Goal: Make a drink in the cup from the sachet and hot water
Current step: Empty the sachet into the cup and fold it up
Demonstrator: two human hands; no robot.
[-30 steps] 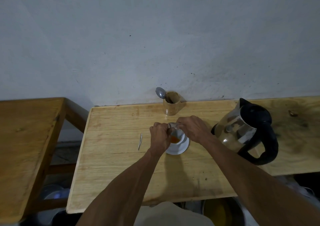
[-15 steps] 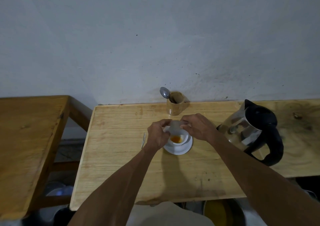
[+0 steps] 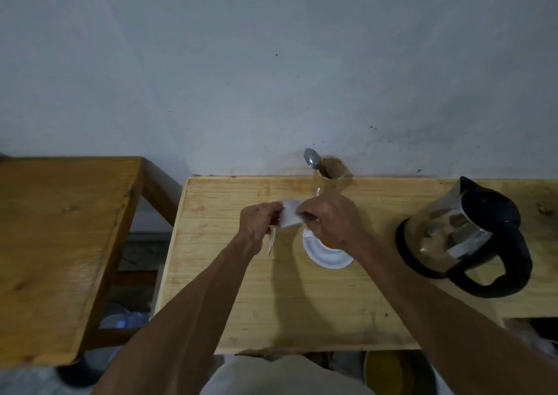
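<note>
Both hands pinch a small white sachet (image 3: 290,217) above the wooden table (image 3: 302,304). My left hand (image 3: 256,228) grips its left edge and my right hand (image 3: 330,222) grips its right edge. The sachet hangs just left of the white cup, which my right hand mostly hides; a sliver of orange liquid shows inside. The cup stands on a white saucer (image 3: 326,252). A steel kettle (image 3: 465,237) with a black handle stands to the right.
A wooden holder (image 3: 331,174) with a spoon (image 3: 312,158) stands at the wall behind the cup. A thin strip (image 3: 271,242) lies on the table under my left hand. A second wooden table (image 3: 60,243) stands to the left, with a gap between.
Both hands with the sachet have shifted left, off the cup's top. The sachet now shows as a wider white piece between the fingers.
</note>
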